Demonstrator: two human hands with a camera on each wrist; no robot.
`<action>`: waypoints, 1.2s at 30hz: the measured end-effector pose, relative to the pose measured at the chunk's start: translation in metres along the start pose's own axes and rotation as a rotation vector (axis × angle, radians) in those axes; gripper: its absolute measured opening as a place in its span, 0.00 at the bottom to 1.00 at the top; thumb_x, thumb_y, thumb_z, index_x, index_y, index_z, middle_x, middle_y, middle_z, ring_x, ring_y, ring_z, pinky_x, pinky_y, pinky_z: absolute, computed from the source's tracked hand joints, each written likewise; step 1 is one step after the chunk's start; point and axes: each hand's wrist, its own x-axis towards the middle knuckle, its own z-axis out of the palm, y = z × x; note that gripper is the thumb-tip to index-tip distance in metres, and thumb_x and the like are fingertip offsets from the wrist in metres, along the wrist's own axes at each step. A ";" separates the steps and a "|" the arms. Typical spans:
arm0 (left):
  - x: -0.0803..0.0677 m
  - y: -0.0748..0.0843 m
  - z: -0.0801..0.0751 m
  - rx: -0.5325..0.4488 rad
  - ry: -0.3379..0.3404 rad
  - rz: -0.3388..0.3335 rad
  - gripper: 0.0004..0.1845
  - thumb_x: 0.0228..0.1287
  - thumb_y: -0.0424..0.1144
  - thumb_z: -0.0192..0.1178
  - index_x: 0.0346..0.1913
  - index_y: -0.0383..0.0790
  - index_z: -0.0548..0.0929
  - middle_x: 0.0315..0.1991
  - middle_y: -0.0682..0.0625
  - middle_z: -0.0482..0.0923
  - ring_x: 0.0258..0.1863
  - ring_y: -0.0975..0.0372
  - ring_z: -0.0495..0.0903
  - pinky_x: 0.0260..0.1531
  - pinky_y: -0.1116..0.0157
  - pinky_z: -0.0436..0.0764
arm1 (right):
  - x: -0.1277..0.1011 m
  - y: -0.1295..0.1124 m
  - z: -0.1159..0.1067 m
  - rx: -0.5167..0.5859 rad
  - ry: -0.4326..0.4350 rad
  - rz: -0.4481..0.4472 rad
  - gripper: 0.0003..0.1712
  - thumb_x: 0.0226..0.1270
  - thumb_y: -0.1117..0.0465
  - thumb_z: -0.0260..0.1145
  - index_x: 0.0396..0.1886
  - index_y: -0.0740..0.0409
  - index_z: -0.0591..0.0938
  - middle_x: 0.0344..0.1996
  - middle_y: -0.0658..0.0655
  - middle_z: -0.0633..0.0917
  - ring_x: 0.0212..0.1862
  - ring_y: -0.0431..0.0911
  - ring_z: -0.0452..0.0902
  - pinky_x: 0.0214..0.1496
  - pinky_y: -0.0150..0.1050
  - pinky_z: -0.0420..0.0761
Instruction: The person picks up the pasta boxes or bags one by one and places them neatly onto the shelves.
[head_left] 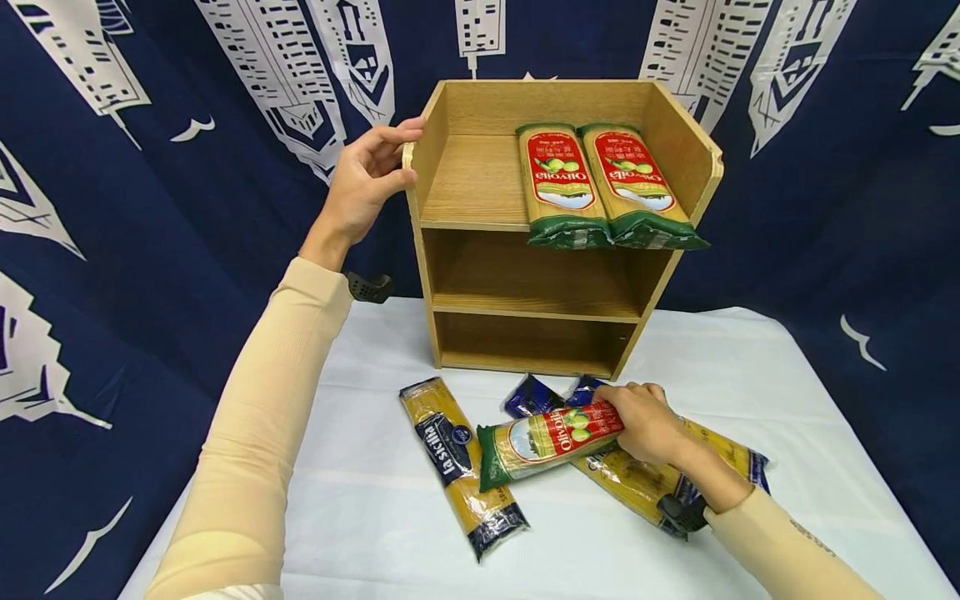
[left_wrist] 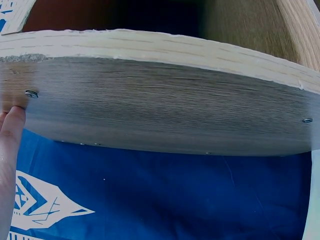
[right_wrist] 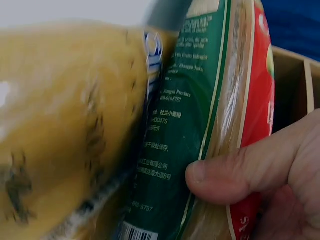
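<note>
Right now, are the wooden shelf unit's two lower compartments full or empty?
Empty: both lower compartments of the wooden shelf unit show bare boards; only its top shelf holds two red-and-green pasta packets.

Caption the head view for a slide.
Left hand steadies wooden shelf; right hand grips an Olivoila spaghetti pack.

My left hand (head_left: 365, 179) is raised with the arm stretched forward, fingers loosely spread, fingertips touching. My right hand (head_left: 645, 422) sits lower, palm down, fingers and thumb curled in a grip.
</note>
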 end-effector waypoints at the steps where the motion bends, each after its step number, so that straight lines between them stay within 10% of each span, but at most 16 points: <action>1: 0.000 0.000 0.000 0.008 -0.002 0.006 0.21 0.57 0.15 0.60 0.52 0.32 0.83 0.69 0.36 0.71 0.69 0.47 0.71 0.67 0.54 0.70 | 0.000 0.003 -0.001 -0.004 0.008 -0.021 0.30 0.42 0.82 0.68 0.47 0.53 0.83 0.43 0.55 0.87 0.47 0.57 0.78 0.58 0.62 0.62; 13: 0.001 0.002 0.005 0.010 0.008 -0.010 0.20 0.56 0.15 0.60 0.52 0.30 0.83 0.69 0.37 0.72 0.69 0.49 0.71 0.68 0.54 0.69 | 0.011 0.023 0.004 0.017 0.093 -0.146 0.30 0.39 0.85 0.73 0.33 0.45 0.82 0.40 0.48 0.86 0.52 0.56 0.74 0.62 0.73 0.51; 27: -0.001 0.001 0.004 0.015 0.017 -0.017 0.21 0.56 0.14 0.60 0.52 0.30 0.83 0.69 0.36 0.72 0.70 0.50 0.71 0.69 0.56 0.67 | -0.015 0.016 0.017 0.053 0.128 -0.144 0.38 0.42 0.85 0.61 0.55 0.56 0.86 0.61 0.66 0.80 0.68 0.68 0.65 0.66 0.72 0.56; 36: -0.001 0.003 0.004 0.029 0.019 -0.013 0.21 0.56 0.14 0.61 0.53 0.30 0.83 0.69 0.37 0.72 0.70 0.51 0.70 0.70 0.55 0.67 | -0.037 -0.001 0.017 0.116 0.192 -0.072 0.34 0.53 0.64 0.79 0.63 0.57 0.82 0.63 0.63 0.78 0.67 0.64 0.67 0.64 0.71 0.66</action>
